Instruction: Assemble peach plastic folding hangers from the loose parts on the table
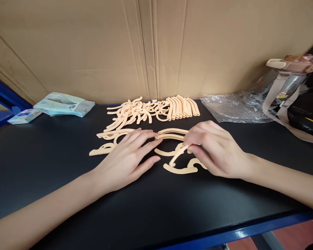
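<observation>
My right hand point(216, 149) pinches a curved cream plastic hanger arm point(179, 155) between thumb and fingers, tilted above the table. Just below it lies a hooked hanger piece point(181, 170), its right end partly behind my fingers. Another hooked piece point(167, 152) lies behind the pinched arm. My left hand point(131, 156) is open, palm down, fingers stretched to the right. Its fingertips reach the left ends of two curved arms point(172, 136) lying side by side. Left of this hand are a hooked piece point(102, 150) and more cream pieces point(112, 133), partly covered by it.
On the black table point(151, 211), a loose pile of hooked pieces point(130, 113) lies beside a neat row of curved arms point(182, 107). A tissue packet point(64, 104) is at left; clear plastic wrap point(237, 107) and a strapped bottle point(289, 81) stand right. Cardboard point(94, 45) walls the back.
</observation>
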A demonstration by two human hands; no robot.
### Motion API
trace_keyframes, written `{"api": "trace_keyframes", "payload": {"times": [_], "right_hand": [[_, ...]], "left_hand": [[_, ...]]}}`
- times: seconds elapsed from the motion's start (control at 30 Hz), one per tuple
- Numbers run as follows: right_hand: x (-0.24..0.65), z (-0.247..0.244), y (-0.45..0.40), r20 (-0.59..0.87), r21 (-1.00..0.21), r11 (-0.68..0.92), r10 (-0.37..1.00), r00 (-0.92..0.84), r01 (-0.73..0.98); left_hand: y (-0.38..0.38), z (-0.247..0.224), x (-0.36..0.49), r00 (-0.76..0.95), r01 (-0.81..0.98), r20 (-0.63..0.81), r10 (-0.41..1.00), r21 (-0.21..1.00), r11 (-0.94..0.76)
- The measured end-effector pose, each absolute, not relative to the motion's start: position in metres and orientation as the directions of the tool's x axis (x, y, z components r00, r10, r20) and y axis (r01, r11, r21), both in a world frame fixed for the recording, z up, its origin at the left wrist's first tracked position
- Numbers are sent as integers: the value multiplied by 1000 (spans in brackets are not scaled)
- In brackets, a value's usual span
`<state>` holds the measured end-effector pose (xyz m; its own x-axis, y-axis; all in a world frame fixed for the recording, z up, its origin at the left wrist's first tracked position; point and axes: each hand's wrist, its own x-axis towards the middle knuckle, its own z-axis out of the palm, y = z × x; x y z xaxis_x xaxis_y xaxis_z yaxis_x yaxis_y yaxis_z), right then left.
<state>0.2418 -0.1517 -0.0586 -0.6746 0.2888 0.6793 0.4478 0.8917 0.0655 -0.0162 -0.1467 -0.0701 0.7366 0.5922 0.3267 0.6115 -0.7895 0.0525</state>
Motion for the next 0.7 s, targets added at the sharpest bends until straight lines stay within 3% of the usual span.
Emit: {"api": "trace_keyframes", "payload": {"times": [0.13, 0.23, 0.3, 0.5, 0.6, 0.7], "right_hand": [[244, -61, -149, 661, -368, 800, 583, -472, 474], [246, -62, -141, 563, -720, 616, 788, -249, 321], [248, -62, -133, 485, -844, 505, 863, -141, 182], [251, -65, -113, 270, -963, 270, 960, -80, -3], [251, -69, -111, 250, -968, 251, 962, -106, -5], [249, -73, -113, 253, -966, 258, 956, -147, 21]], "left_hand": [[-149, -70, -17, 696, 647, 342, 631, 80, -758], [-149, -71, -20, 664, 661, 369, 651, 119, -741], [-149, -72, -21, 651, 649, 407, 640, 139, -748], [-150, -68, -23, 763, 429, 496, 415, 93, -899], [-150, -66, -23, 802, 317, 520, 295, 49, -947], [-149, -67, -22, 804, 326, 515, 298, 37, -945]]}}
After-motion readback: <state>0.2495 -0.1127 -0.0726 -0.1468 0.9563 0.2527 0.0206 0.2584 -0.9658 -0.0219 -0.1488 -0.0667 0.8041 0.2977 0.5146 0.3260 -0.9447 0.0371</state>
